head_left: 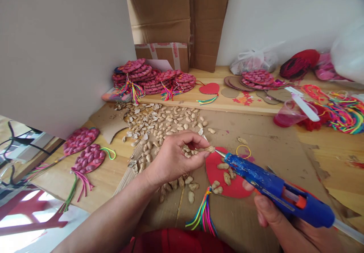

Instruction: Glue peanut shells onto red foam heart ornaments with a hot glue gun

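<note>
Between the thumb and fingers of my left hand [179, 150] is a peanut [209, 149], pinched at the middle of the view. My right hand [284, 219] grips a blue hot glue gun [264, 181], whose metal nozzle [219, 153] points left and meets or almost meets the peanut. Below them lies a red card shape [239, 190] with several peanuts [226, 178] on it. A multicoloured thread tassel [203, 213] hangs from its lower left side. A yellow cord loop [243, 151] shows at its upper edge. My left fingers hide part of the card.
Many loose peanuts [173, 120] and shells spread over the cardboard sheet [227, 126] beyond my left hand. Pink peanut-covered discs [145, 77] are stacked at the back; two more pieces [88, 158] lie left. A cup of pink liquid [287, 114] and coloured threads [347, 113] stand right.
</note>
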Available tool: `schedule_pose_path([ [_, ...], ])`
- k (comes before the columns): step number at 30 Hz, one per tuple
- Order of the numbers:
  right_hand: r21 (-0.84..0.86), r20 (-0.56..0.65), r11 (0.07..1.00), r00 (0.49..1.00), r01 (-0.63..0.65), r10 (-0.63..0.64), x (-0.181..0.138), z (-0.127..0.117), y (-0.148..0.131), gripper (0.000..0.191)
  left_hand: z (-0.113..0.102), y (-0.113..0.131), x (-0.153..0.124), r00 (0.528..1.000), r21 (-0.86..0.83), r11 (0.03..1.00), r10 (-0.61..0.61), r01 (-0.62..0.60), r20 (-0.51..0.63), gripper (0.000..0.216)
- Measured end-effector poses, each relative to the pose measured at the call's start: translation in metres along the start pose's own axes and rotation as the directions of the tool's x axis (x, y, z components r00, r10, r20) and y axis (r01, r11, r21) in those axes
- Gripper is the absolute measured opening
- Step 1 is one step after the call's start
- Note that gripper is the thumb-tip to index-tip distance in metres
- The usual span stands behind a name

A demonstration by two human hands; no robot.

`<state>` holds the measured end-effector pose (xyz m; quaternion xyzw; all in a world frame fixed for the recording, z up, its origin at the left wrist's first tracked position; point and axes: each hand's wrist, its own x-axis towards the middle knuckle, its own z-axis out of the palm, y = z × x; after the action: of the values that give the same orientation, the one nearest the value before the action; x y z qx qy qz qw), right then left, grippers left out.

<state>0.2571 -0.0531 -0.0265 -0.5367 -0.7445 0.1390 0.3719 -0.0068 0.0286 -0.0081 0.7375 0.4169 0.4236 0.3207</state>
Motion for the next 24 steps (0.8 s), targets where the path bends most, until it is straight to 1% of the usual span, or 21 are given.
schedule_pose_path([
  [2, 0.002, 0.079, 1.000, 0.996, 0.030, -0.030, 0.000, -0.001, 0.000, 0.029, 0.000, 0.000, 0.000, 1.000, -0.010, 1.000, -0.005, 0.005, 0.004, 0.009],
  [3, 0.000, 0.100, 0.999, 0.994, 0.039, -0.038, 0.000, -0.001, -0.001, 0.030, 0.000, -0.001, -0.001, 1.000, -0.013, 1.000, -0.008, 0.008, 0.006, 0.009],
  [6, -0.008, 0.090, 0.999, 0.995, 0.041, -0.040, 0.002, -0.002, -0.003, 0.033, 0.000, -0.001, -0.001, 1.000, -0.021, 1.000, -0.014, 0.014, 0.010, 0.009],
  [13, -0.038, 0.084, 0.998, 0.995, 0.050, -0.047, 0.000, -0.002, -0.001, 0.032, 0.000, -0.001, 0.000, 1.000, -0.017, 1.000, -0.019, 0.019, 0.012, 0.009],
  [16, -0.036, 0.110, 0.998, 0.993, 0.047, -0.043, -0.001, -0.003, 0.003, 0.030, 0.000, -0.001, 0.000, 1.000, -0.018, 1.000, -0.011, 0.011, 0.017, 0.009],
  [21, -0.042, 0.188, 0.998, 0.981, 0.044, -0.035, -0.002, -0.005, 0.012, 0.028, -0.001, -0.002, 0.000, 1.000, -0.018, 1.000, 0.002, -0.001, 0.022, 0.008],
  [24, -0.025, 0.187, 0.999, 0.982, -0.024, 0.029, -0.005, -0.005, 0.010, 0.033, 0.000, 0.000, 0.000, 0.999, -0.034, 0.999, -0.012, 0.013, 0.046, 0.009],
])
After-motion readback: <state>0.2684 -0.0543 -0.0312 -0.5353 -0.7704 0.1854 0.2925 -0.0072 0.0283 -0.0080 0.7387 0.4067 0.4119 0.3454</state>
